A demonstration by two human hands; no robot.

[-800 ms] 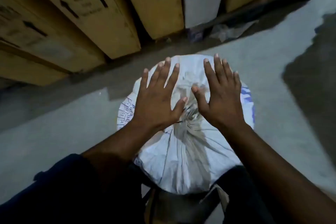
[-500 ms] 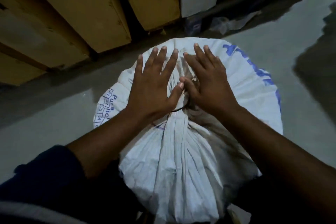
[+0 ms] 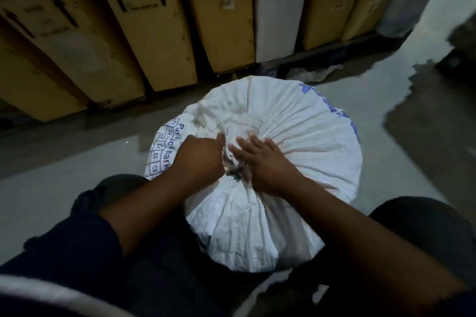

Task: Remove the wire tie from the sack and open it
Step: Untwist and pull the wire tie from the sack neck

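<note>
A full white woven sack (image 3: 304, 136) with blue print stands on the floor between my knees, its mouth gathered into a bunch at the top. A dark wire tie (image 3: 235, 172) shows at the bunched neck, between my two hands. My left hand (image 3: 199, 158) is curled into a fist on the gathered neck, thumb up against the fabric. My right hand (image 3: 260, 159) lies on the other side of the neck, fingers pointing left and pressed into the folds by the tie. Whether its fingertips pinch the wire is hidden.
Tall yellow-brown cardboard boxes (image 3: 144, 23) with black arrows and one white box (image 3: 275, 8) stand in a row right behind the sack. The grey floor (image 3: 64, 162) has a dark wet patch (image 3: 425, 123) at the right. Crumpled plastic (image 3: 314, 73) lies by the boxes.
Both hands went from flat and spread over the sack top to gripping at the neck: the left closed into a fist, the right dug into the folds. The view moved closer.
</note>
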